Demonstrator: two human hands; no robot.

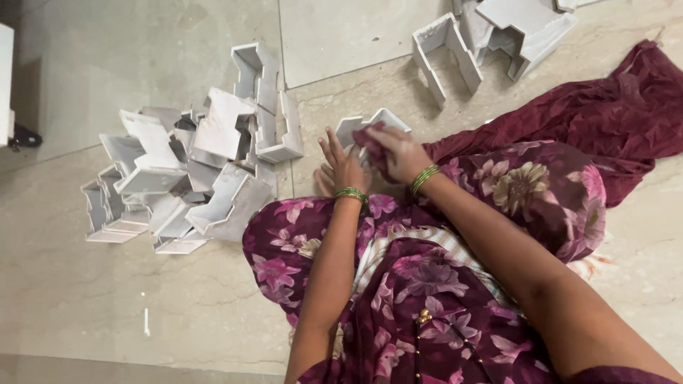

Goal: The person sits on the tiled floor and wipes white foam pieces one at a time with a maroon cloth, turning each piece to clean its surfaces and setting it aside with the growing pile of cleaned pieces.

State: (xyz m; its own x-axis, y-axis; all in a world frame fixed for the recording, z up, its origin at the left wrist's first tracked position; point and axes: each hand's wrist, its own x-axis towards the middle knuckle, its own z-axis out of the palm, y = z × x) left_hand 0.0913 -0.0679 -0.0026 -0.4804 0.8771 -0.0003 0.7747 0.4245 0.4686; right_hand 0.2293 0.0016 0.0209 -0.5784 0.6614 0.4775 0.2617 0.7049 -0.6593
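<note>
A white plastic bracket piece [384, 119] rests on the floor in front of my knees. My left hand [340, 166] holds it from the left, fingers spread along its side. My right hand [395, 151] is closed on a bunched bit of maroon cloth [366, 135] and presses it against the piece. Both wrists wear green bangles. I sit on the floor in a maroon flowered garment [427, 277].
A heap of several white plastic pieces [185, 171] lies on the floor to the left. More white pieces [498, 35] sit at the top right. Maroon cloth [605, 114] trails to the right over the beige tiles. A white object [6, 82] stands at the left edge.
</note>
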